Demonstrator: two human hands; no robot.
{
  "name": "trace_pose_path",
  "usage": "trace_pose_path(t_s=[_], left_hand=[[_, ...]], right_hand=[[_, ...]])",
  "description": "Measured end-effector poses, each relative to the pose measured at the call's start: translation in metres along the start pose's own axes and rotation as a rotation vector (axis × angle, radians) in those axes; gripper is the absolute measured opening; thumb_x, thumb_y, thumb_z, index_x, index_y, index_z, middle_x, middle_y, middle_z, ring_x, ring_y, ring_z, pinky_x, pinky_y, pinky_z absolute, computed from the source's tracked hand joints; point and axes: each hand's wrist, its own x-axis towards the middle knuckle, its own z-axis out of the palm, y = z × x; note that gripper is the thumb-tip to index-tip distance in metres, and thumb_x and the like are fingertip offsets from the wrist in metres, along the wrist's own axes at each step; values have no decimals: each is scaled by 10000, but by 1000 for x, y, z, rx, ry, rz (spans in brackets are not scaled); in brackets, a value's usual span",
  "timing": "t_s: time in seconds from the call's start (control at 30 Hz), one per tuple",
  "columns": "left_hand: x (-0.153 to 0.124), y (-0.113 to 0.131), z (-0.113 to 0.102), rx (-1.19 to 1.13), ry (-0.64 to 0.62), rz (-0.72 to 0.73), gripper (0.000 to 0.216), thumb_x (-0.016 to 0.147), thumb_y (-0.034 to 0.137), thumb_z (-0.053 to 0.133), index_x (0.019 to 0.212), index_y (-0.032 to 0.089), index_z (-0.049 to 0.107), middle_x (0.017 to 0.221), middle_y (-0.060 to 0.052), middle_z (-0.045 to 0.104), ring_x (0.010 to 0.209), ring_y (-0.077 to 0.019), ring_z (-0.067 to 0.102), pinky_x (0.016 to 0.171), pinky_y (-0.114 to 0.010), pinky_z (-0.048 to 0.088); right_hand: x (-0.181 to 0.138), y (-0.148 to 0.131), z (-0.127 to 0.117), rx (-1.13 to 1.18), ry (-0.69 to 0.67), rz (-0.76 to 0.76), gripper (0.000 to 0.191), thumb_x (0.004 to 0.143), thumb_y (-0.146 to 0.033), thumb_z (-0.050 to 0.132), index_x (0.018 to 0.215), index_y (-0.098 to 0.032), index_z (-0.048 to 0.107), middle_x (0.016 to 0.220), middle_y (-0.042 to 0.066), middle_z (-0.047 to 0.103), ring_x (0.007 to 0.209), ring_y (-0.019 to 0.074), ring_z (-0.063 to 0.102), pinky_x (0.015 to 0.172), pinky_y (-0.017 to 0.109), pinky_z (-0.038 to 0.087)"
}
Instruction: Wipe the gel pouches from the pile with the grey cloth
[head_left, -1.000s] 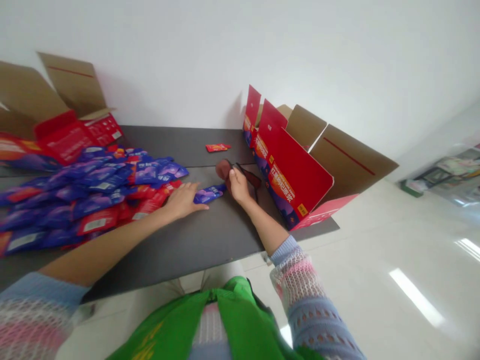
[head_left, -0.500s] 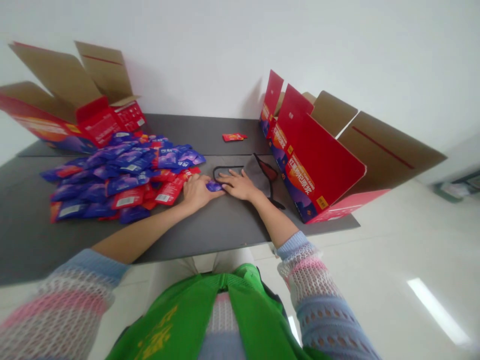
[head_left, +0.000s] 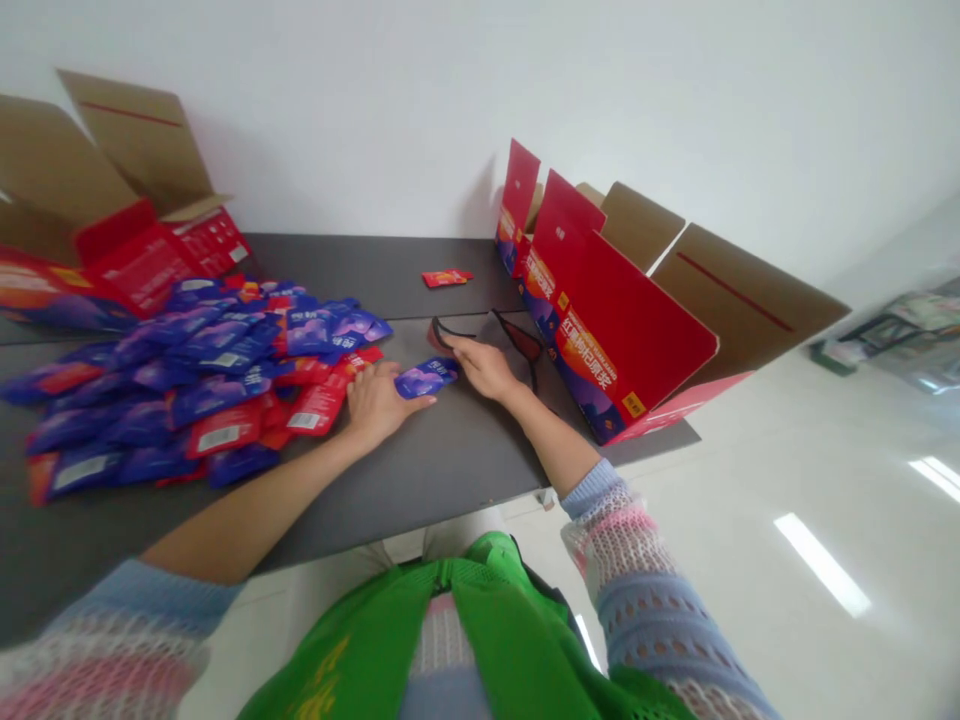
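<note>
A purple sachet [head_left: 426,377] lies flat on the grey table between my hands. My left hand [head_left: 376,405] rests at its left end, thumb and fingers apart, touching it without a visible grip. The fingertips reach the edge of a heap of purple and red sachets [head_left: 225,345]. To the right, my right hand [head_left: 487,368] has its fingers closed on one side of dark-rimmed sunglasses [head_left: 521,338] with brownish lenses. My hand and wrist cover part of them.
A red printed carton [head_left: 607,340] with raised flaps stands at right, another carton [head_left: 525,215] behind it. An opened carton [head_left: 142,265] is at far left, beyond the heap. One red sachet [head_left: 448,278] lies near the wall. The table's front edge [head_left: 450,515] runs before me.
My hands have moved apart, uncovering the purple sachet. My right fingers have closed on the sunglasses, whose left side has lifted. The view has shifted slightly.
</note>
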Motion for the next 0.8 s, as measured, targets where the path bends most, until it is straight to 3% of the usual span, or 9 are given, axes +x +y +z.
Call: trace_pose_path(t_s=[0.13,0.3,0.43,0.63,0.7,0.8], left_hand=[[4,-1,3,-61,19,4,896,683,660,747,1389,184,467,1227,-146,662,1231,-376,557,988,-478,421],[2,4,2,13,17,6,754,716,641,720,1285,184,532,1237,-157,637,1198,-368,573,957,-466,439],[-3,10,0,54,44,31,695,775,607,674,1291,160,537,1267,-162,603,1171,-343,588,964,-444,438],[-5,10,0,25,37,53,764,703,629,752,1288,183,547,1245,-128,623,1165,-319,592,956,-411,452],[-4,9,-1,17,33,51,764,691,612,774,1284,186,549,1222,-119,638,1151,-313,600,951,-407,457],[-3,9,-1,10,31,55,760,701,591,778,1297,182,544,1219,-121,648,1148,-314,606,954,-410,460]], right_hand=[[0,-16,15,-82,-182,-80,452,1031,-291,351,1434,-241,550,1448,36,588,1398,193,486,1182,394,349],[8,-29,30,-67,-264,-200,449,1010,-218,391,1422,-285,558,1481,13,555,1468,208,382,1222,496,257],[16,-29,33,59,-324,-305,441,986,-156,428,1356,-302,618,1369,-15,653,1354,173,532,1247,473,195],[16,-4,8,415,-380,-343,395,1023,-293,422,1348,-205,628,1331,32,680,1238,167,625,1079,320,443],[11,0,-4,376,-375,-317,386,1017,-264,428,1339,-234,638,1324,12,685,1239,171,627,1070,319,450],[3,3,-19,113,-306,-164,391,986,-213,470,1314,-311,659,1299,-21,697,1226,198,641,1064,352,463]])
